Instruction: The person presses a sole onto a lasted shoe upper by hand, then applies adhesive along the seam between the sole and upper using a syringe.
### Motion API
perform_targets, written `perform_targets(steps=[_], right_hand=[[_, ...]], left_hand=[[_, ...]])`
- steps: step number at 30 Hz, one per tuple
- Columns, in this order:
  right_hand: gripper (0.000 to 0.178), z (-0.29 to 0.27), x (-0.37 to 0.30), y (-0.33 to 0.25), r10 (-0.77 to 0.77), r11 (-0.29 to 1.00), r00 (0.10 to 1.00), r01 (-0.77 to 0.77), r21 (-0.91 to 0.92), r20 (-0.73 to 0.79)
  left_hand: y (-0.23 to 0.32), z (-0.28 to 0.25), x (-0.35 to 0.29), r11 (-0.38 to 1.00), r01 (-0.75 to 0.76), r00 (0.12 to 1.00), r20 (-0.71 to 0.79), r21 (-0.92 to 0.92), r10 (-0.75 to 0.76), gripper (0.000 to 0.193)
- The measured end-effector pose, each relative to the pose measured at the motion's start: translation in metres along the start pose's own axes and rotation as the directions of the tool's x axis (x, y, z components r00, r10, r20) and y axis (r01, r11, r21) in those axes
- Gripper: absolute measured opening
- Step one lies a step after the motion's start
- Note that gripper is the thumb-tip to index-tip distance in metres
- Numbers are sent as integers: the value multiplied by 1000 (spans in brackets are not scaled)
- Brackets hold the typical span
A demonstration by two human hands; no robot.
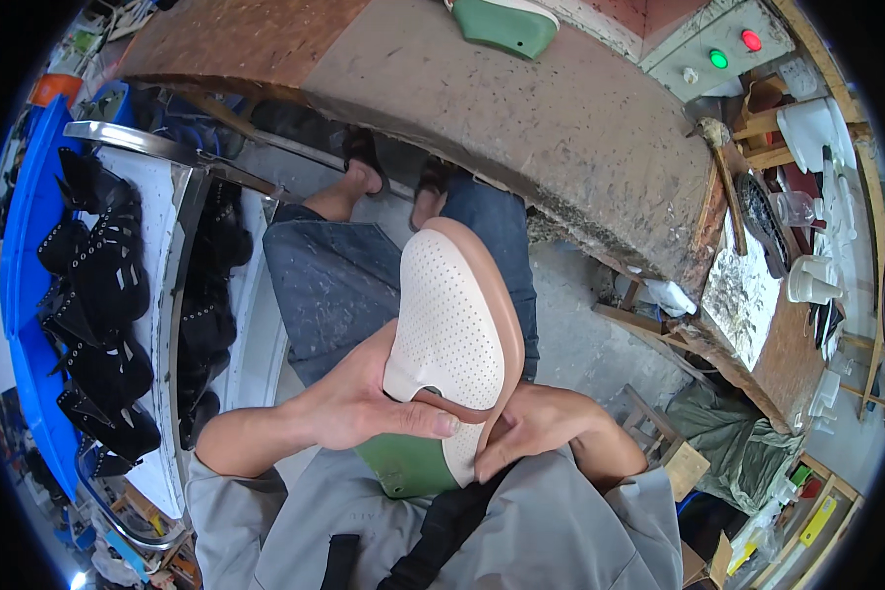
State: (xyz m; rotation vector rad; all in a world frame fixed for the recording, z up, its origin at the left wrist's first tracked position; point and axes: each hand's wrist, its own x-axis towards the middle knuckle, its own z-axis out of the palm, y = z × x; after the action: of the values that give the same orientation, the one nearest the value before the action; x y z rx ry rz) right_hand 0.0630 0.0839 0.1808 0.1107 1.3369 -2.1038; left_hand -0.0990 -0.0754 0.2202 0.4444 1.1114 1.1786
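Over my lap I hold a cream perforated shoe point(447, 324) with a tan sole along its right side, toe pointing away from me. A green shoe last point(408, 464) fills it and shows at the heel end. My left hand point(369, 393) is closed round its left side, thumb lying across the opening. At the heel, my right hand point(536, 425) grips the sole side, thumb pressed near the rim and some fingers hidden behind the shoe.
A workbench point(521, 118) curves across ahead, with another green last point(506, 28) on it. A rack to the left carries several black studded shoes point(108, 305) beside a blue panel point(34, 295). At right are a hammer point(726, 187), white cups point(814, 280) and a control box point(723, 54) with lights.
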Motion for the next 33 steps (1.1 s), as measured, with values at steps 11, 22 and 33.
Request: perform_targets(steps=[11,22,33], right_hand=[[91,-44,-9,-10,-551,701,730,668,250,-404],[105,-60,-12,-26,-433,750,805,571,334,-406],[128,-62,1,19,-550,794,784,598,113,-286]], left_hand=[[13,10,20,859,62,998,-37,508,-50,97],[30,16,49,809,78,992,35,583,-121,99],[13,5,54,915,34,999,20,402,-46,100]])
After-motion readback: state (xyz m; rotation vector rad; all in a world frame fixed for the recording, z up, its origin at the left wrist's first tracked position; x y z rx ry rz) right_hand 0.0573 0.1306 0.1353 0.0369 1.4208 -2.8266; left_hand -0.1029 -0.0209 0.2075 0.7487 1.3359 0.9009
